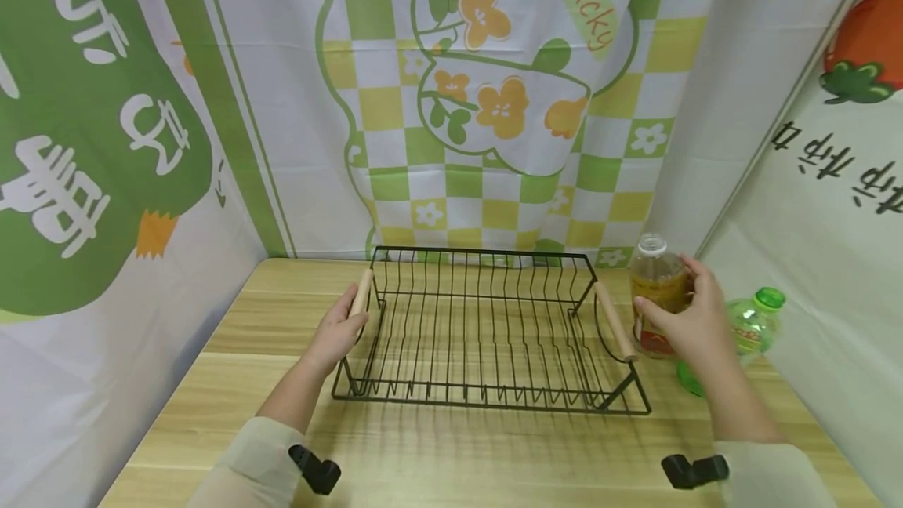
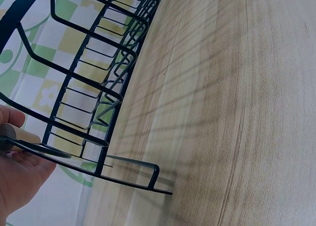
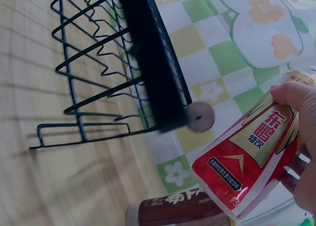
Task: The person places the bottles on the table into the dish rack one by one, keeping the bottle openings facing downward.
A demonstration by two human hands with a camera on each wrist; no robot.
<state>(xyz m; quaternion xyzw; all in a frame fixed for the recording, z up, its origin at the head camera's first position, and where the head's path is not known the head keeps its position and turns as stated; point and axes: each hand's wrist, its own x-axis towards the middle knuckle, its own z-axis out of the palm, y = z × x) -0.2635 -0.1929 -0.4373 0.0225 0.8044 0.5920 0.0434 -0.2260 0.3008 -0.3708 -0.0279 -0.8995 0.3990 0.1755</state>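
My left hand (image 1: 337, 329) grips the left wooden handle (image 1: 362, 293) of a black wire dish rack (image 1: 466, 406); in the left wrist view, fingers curl around that handle's end (image 2: 22, 135). My right hand (image 1: 698, 328) holds a plastic drink bottle (image 1: 654, 288) with a gold and red label, just right of the rack. The right wrist view shows thumb and fingers around this bottle (image 3: 247, 152), its base seeming raised off the table. Below it is a dark red container (image 3: 180, 211), partly cut off. The rack's right wooden handle (image 1: 615, 321) is untouched.
A green bottle (image 1: 765, 312) with a green cap stands behind my right forearm, partly hidden. The wooden table (image 1: 451, 461) ends at a patterned curtain (image 1: 487, 202) at the back, with white printed cloths on the left and right sides.
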